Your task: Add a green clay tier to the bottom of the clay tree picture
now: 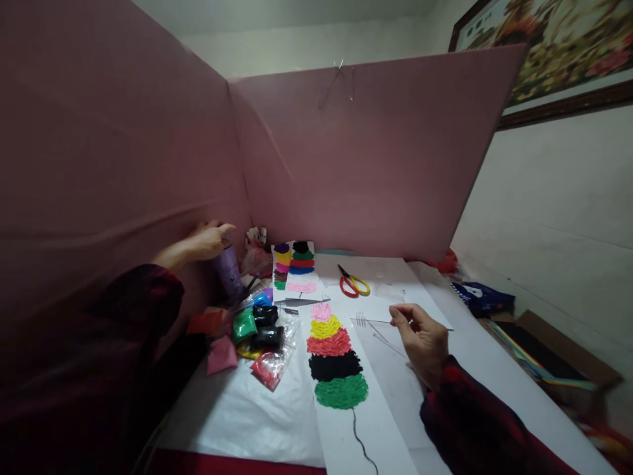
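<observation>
At the left, my left hand is closed over the top of a purple bottle, its far fingers partly hidden. My right hand hovers over the right side of the white-covered table, thumb and fingertips pinched together. A thin dark line runs up to the pinch, but whether it is held I cannot tell. Left of that hand lie a small fork-like piece and thin sticks. Between my hands is a long white paper bearing textured bands of pink, yellow, red, black and green, with a wavy dark line below.
Several packets of coloured clay lie at the left. Behind are a second banded card and red-and-yellow-handled scissors. Pink panels stand at the left and back. A brown board lies beyond the right edge.
</observation>
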`<state>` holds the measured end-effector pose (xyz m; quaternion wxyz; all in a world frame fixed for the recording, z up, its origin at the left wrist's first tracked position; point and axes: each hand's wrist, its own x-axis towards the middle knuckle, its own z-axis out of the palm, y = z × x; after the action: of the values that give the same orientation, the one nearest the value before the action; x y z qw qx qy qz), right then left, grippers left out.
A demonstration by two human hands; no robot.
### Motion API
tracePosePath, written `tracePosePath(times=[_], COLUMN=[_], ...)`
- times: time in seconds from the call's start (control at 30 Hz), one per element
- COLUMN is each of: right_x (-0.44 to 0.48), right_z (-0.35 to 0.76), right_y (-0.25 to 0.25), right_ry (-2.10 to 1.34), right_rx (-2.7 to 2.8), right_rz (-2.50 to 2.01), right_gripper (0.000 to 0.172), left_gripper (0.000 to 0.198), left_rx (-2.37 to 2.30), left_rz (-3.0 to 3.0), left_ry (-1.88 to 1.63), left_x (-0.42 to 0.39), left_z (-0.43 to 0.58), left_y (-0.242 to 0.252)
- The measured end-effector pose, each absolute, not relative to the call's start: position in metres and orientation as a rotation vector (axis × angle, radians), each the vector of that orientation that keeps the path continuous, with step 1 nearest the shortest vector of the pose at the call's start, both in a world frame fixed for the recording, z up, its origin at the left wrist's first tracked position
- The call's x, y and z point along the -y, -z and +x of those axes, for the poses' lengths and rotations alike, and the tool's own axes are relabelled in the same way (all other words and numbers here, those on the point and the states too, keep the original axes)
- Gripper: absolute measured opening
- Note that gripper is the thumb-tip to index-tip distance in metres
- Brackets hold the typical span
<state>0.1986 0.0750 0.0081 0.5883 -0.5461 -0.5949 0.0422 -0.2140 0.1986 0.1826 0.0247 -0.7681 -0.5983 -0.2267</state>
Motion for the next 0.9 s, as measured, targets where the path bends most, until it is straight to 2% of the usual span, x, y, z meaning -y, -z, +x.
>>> tracePosePath(times=[0.2, 0.43, 0.6, 0.73, 0.9], right_x=[-0.077, -0.078, -0.074, -0.067, -0.070], right_z=[0.200, 0.200, 0.198, 0.194, 0.188], right_y=[-0.006, -0.002, -0.007, -0.015, -0.010], right_ry=[-0.078, -0.132, -0.236, -0.413, -0.790], right_rx=[1.429, 1.494, 1.527, 1.568, 1.543], right_rz=[-1.229, -1.182, -1.197, -1.231, -1.336], right_gripper=[0.025, 0.024, 0.024, 0.028, 0.025], left_gripper=[0.031, 0.033, 0.052, 0.058, 0.043], left_rx=[1.728, 1.707, 1.759, 1.768, 1.988], left_rz=[-2.380, -2.393, -2.406, -2.427, -2.498], left_ry=[0.456, 0.493, 0.630, 0.828, 1.159], left_x=[-0.198, -0.193, -0.179, -0.156, -0.103], left_z=[-0.215, -0.213, -0.201, -0.175, -0.112], left_y=[-0.186, -0.184, -0.190, -0.198, -0.165])
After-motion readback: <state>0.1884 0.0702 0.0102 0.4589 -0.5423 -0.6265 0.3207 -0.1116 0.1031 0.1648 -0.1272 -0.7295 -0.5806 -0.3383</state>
